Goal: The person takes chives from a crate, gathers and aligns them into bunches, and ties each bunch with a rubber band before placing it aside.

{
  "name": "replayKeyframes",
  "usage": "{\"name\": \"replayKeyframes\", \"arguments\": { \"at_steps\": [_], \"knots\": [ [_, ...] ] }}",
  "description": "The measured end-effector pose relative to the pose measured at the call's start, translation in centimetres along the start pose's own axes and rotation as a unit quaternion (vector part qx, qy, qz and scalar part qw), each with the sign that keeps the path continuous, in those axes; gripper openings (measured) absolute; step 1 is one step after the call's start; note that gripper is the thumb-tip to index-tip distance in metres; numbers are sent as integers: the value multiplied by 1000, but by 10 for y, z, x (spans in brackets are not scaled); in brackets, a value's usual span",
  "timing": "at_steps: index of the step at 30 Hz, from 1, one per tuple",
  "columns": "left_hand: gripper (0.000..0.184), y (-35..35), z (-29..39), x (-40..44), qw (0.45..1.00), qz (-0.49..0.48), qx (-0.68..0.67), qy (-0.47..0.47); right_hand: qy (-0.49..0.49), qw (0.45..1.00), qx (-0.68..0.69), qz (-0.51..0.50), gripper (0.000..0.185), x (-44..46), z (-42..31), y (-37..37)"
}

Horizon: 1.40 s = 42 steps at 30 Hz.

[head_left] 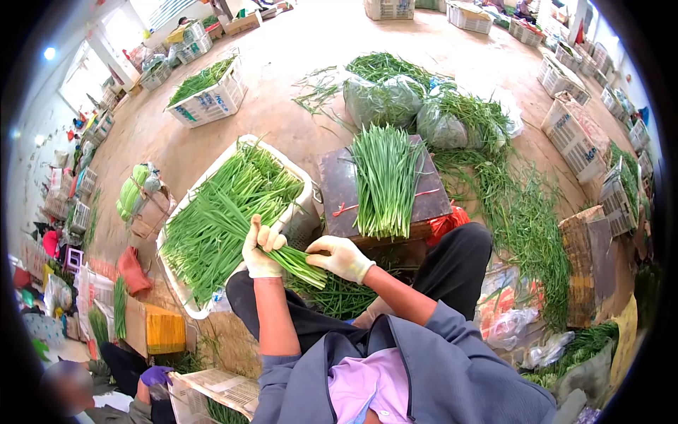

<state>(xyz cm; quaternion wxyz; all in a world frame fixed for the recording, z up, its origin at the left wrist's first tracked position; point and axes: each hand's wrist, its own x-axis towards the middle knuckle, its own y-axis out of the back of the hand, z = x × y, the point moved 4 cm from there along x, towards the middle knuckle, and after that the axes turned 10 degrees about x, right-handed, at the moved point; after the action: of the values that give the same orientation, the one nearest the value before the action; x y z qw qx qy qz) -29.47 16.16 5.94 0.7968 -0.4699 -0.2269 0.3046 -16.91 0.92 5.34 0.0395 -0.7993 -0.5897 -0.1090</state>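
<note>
My left hand [263,247], in a pale glove, is wrapped round a bunch of garlic chives [298,266] with the stem ends pointing right and the leaves lying back over a white crate [308,191]. At those stems, the gloved fingers of my right hand [342,258] pinch together from the right side. More loose garlic chives [233,187] fill the crate. In front of me a dark board [339,177] carries a thick, neat bundle of garlic chives [387,180], leaf tips away from me, with red ties [344,209] lying beside and under it.
Stuffed plastic bags [381,102] and scattered greens [522,219] lie ahead and right. Another crate of greens [210,92] stands ahead left. A cardboard box [159,328] and a co-worker's purple-gloved hand [155,375] are at lower left. A red bag [446,222] hangs beside the board.
</note>
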Motion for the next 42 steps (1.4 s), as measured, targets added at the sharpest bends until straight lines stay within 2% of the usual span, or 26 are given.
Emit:
{"name": "replayKeyframes", "arguments": {
  "at_steps": [4,6,9,10,11,12,13,14,16,17,18,19,21,22,24,28,29,30,32,33,34,35,36,37,40,42],
  "knots": [
    [21,-8,-1,-7,1000,-11,21,8,-116,990,82,-21,24,0,6,1],
    [25,-8,-2,-9,998,44,43,7,-104,990,98,-12,24,-6,17,2],
    [32,7,11,-7,994,79,70,-16,-76,996,56,-6,22,-24,38,18],
    [33,12,18,-7,991,101,80,-40,-111,992,45,-27,22,-38,57,26],
    [34,22,25,-6,996,51,59,-37,-140,987,-28,-70,21,-53,85,34],
    [34,24,30,-6,994,78,52,-46,-169,952,-213,-144,19,-71,126,41],
    [34,26,34,-7,993,82,66,-51,-304,818,-405,-273,20,-88,167,46],
    [34,27,36,-5,992,80,80,-55,-472,727,-441,-233,30,-101,172,56],
    [34,28,31,-5,986,106,121,-47,-264,874,-371,-166,44,-81,109,55],
    [34,28,20,-5,986,106,130,-22,-147,955,-248,-66,58,-69,85,50],
    [33,27,9,-3,985,105,140,2,-73,992,-103,17,67,-57,60,42],
    [31,22,-6,2,981,108,157,29,-92,996,-1,1,77,-47,28,35],
    [34,7,-47,19,983,96,138,77,-103,994,-26,-33,91,-39,-1,20],
    [33,-2,-70,30,983,88,124,105,-53,994,-98,1,86,-38,2,15],
    [32,-32,-112,54,977,67,133,155,28,987,-114,109,77,-35,11,23],
    [38,-104,-172,108,941,-8,271,202,9,943,-186,276,67,-33,12,88],
    [58,-123,-180,115,923,-17,318,216,95,913,-249,308,68,-29,13,107],
    [58,-124,-187,126,924,-20,314,217,27,914,-233,331,66,-28,8,125],
    [76,-106,-195,155,846,12,521,116,15,886,-262,381,65,-23,30,160],
    [89,-53,-204,177,787,23,611,81,-42,870,-290,396,64,-22,44,174],
    [92,-44,-197,167,743,61,660,90,-41,868,-291,401,64,-19,59,183],
    [100,-31,-193,153,674,90,729,80,-142,862,-303,381,64,-17,85,191],
    [107,-17,-196,136,592,112,785,142,-242,848,-310,356,64,-19,110,194],
    [114,6,-205,123,523,115,819,207,-286,849,-307,322,63,-20,131,192],
    [127,22,-223,94,485,114,816,294,-364,845,-294,261,60,-25,167,180],
    [133,14,-237,98,517,110,791,307,-365,857,-266,248,62,-27,172,175]
  ]
}}
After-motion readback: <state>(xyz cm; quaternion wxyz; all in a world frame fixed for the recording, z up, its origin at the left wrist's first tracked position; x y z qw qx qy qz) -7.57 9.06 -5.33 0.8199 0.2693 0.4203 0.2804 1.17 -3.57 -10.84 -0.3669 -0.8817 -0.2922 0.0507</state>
